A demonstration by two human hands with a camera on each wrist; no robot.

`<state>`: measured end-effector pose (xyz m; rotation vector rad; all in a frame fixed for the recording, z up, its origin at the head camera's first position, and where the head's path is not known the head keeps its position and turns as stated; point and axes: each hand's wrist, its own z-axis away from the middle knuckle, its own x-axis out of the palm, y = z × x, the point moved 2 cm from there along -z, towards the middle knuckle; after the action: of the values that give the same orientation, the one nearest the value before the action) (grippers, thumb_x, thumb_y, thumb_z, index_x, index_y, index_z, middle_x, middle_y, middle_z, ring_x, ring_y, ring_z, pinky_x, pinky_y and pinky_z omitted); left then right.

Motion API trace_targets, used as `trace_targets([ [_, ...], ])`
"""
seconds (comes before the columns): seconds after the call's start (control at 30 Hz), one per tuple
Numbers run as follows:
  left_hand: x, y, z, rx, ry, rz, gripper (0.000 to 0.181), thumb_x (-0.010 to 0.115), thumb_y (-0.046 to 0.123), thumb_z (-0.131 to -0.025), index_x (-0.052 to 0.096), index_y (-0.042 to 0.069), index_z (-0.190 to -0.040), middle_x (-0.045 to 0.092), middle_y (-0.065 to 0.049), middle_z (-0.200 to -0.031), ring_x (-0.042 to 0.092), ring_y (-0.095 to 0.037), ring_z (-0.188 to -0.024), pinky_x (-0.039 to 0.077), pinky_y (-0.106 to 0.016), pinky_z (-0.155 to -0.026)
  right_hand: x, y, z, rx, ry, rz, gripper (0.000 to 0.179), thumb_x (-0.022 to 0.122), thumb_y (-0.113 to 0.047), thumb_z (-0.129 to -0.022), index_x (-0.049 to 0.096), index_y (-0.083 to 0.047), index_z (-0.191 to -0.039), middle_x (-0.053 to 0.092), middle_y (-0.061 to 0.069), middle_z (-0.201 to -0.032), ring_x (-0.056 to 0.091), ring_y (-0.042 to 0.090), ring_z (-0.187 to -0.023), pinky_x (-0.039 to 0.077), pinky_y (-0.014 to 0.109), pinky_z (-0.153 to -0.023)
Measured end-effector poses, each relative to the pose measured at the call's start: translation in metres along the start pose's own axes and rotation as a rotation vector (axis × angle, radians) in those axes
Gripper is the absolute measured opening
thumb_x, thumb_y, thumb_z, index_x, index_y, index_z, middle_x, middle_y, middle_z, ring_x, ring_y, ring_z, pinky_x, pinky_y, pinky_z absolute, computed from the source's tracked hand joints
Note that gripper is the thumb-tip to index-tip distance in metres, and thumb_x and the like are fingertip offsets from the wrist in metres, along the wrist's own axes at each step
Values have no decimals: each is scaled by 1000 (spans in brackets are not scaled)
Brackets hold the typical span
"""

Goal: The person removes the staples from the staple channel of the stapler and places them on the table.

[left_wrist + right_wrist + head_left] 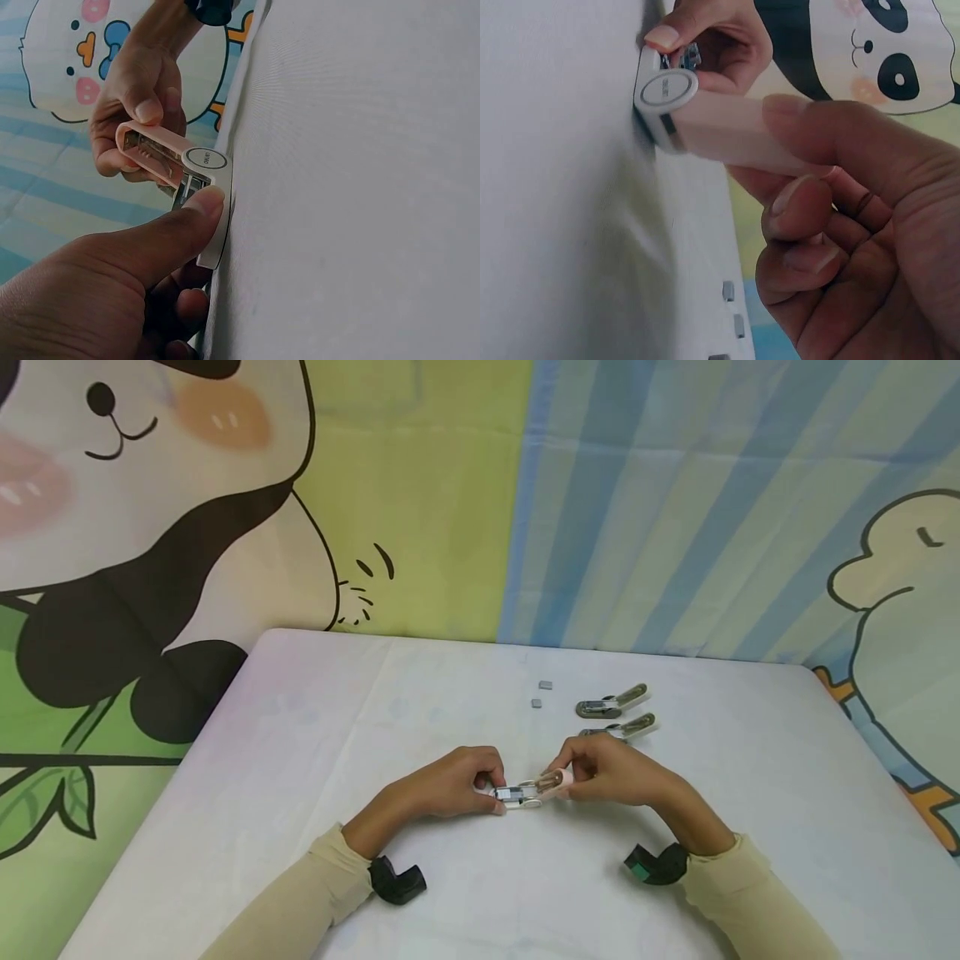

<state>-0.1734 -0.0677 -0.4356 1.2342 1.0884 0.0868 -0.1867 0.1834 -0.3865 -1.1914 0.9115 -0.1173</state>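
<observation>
A small pink-and-white stapler (530,802) is held between my two hands low over the middle of the table, its pink top arm (727,129) swung up from the white base. My left hand (453,783) pinches the base end, with the thumb beside the metal staple channel in the left wrist view. My right hand (626,774) grips the raised pink arm (169,139) between thumb and fingers. The inside of that arm faces the left wrist camera. Round the hinge runs a white disc (667,88).
Behind my right hand lie two more staplers, one farther back (600,706) and one nearer (637,724), both with raised arms. Two small grey blocks, one larger (545,685) and one smaller (536,703), sit left of them. A printed curtain (427,527) hangs behind the white table (315,735).
</observation>
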Motion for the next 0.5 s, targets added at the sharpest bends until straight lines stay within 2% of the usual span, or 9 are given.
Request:
trace_targets([
  [0.1, 0, 0, 0, -9, -6, 0, 19, 82, 17, -80, 63, 20, -85, 56, 2, -86, 49, -9, -77, 42, -23, -67, -2, 4, 1, 2, -8, -23, 23, 77, -6, -82, 68, -10, -102, 55, 2, -67, 45, 9, -56, 40, 22, -50],
  [0.23, 0, 1, 0, -23, -9, -2, 19, 81, 17, -81, 64, 20, -86, 57, 3, -86, 49, -9, -77, 42, -24, -68, -2, 7, 2, 10, -46, -41, 25, 74, -3, -83, 65, -8, -106, 57, 5, -76, 45, 10, -59, 40, 22, -53],
  [0.37, 0, 1, 0, -31, -10, -4, 19, 81, 17, -81, 64, 21, -86, 56, 4, -86, 50, -9, -78, 43, -24, -68, -1, 9, 3, 21, -83, 3, 34, 69, 2, -84, 65, -9, -116, 55, 2, -83, 43, 9, -63, 40, 23, -56],
  [0.5, -1, 0, 0, -30, -11, -5, 19, 81, 17, -81, 64, 21, -86, 56, 4, -86, 50, -9, -78, 43, -24, -68, -1, 11, 1, -28, -92, 60, 37, 70, 2, -84, 67, -10, -119, 56, -1, -84, 44, 9, -65, 40, 24, -57],
])
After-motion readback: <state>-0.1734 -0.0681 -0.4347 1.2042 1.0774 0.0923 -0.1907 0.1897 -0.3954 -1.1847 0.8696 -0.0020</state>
